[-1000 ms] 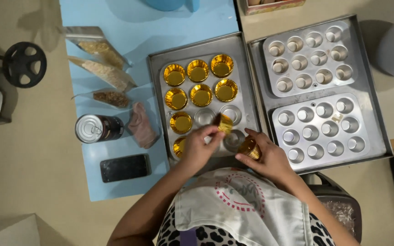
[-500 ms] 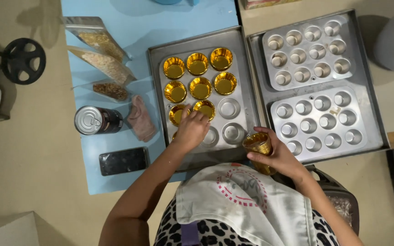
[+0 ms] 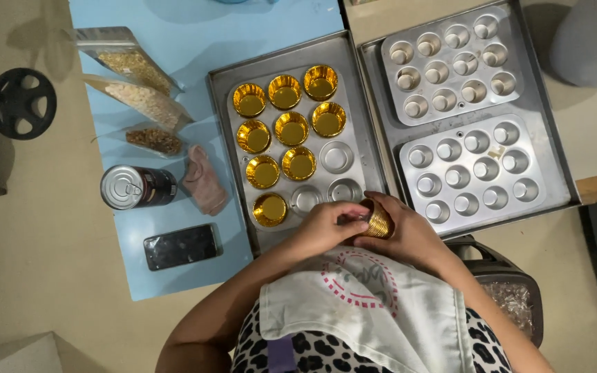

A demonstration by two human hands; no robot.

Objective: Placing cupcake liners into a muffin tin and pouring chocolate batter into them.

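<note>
We see both hands at the near edge of the muffin tray (image 3: 354,148), just in front of the apron (image 3: 361,304). R hand (image 3: 409,231) is wrapped around a stack of gold foil cups (image 3: 379,221), held on its side. L hand (image 3: 323,228) has its fingers curled narrow, tips touching the stack's open end; we cannot tell whether a single cup is pinched. Nine gold liners (image 3: 286,128) sit in the tray wells; three wells on the near-right side are bare metal. Two more muffin pans (image 3: 468,121), unlined, lie on a tray to the right. On the blue mat (image 3: 174,27) to the left: a can (image 3: 136,186), a phone (image 3: 179,246), and bags of grain (image 3: 136,83).
</note>
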